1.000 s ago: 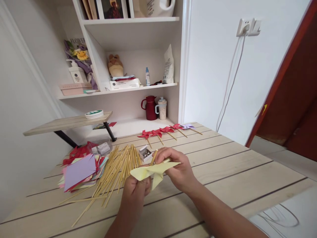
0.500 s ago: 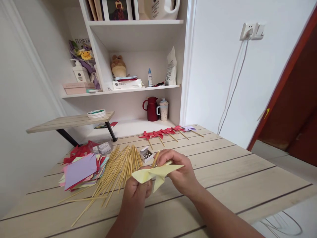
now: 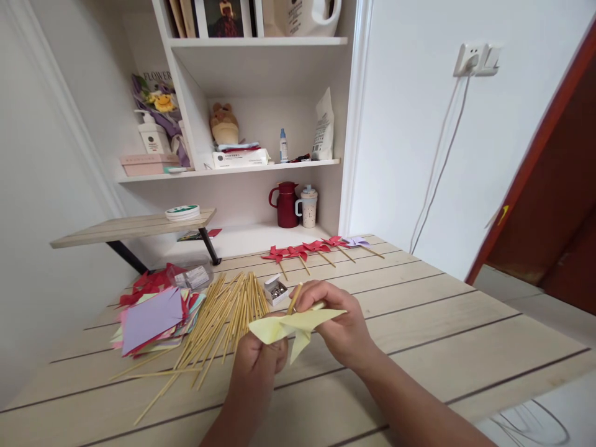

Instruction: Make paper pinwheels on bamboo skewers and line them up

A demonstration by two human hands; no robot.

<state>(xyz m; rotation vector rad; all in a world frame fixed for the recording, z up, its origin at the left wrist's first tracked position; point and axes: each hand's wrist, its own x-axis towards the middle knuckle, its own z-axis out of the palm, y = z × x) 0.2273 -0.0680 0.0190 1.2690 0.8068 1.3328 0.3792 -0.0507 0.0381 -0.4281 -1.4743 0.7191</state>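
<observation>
A pale yellow paper pinwheel [image 3: 307,321] is held up over the table between both hands, its folded blades spread sideways and downward. My left hand [image 3: 259,366] is closed under its left blade; its fingertips are partly hidden by the paper. Behind the paper, the upper end of a thin wooden stick [image 3: 295,297] sticks up, tilted. My right hand [image 3: 339,320] is closed around the pinwheel from the right, its fingers close against the stick. A small white box [image 3: 276,290] of shiny metal pins stands just beyond the hands.
Loose wooden sticks [image 3: 228,310] fan out left of my hands, beside a stack of coloured paper [image 3: 153,320]. Several finished pinwheels, red [image 3: 316,246] and lilac [image 3: 356,241], lie along the back edge. A raised wooden shelf [image 3: 130,227] stands at back left.
Hands, pinwheel and stick keep almost the same pose. The whole view shifts very slightly.
</observation>
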